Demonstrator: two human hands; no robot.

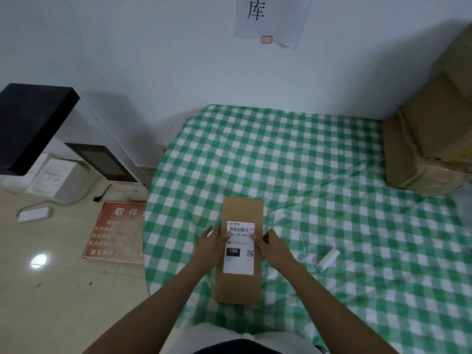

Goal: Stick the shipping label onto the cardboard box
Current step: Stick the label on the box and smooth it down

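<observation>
A long brown cardboard box (242,209) lies flat on the green-checked tablecloth, its long side running away from me. A white shipping label (238,263) with a barcode, a black "15H" block and a QR code lies on the box's top face. My left hand (208,247) rests at the box's left edge, its thumb pressing the label's left side. At the right edge my right hand (274,247) does the same, thumb pressing the label's right side just under the barcode. Neither hand's fingers curl round anything.
A curled white strip of backing paper (327,259) lies on the tablecloth (332,175) to the right of the box. Large cardboard cartons (429,149) are stacked at the table's far right. On the floor to the left are a red sign (117,233), a power strip (34,214) and a machine (102,162).
</observation>
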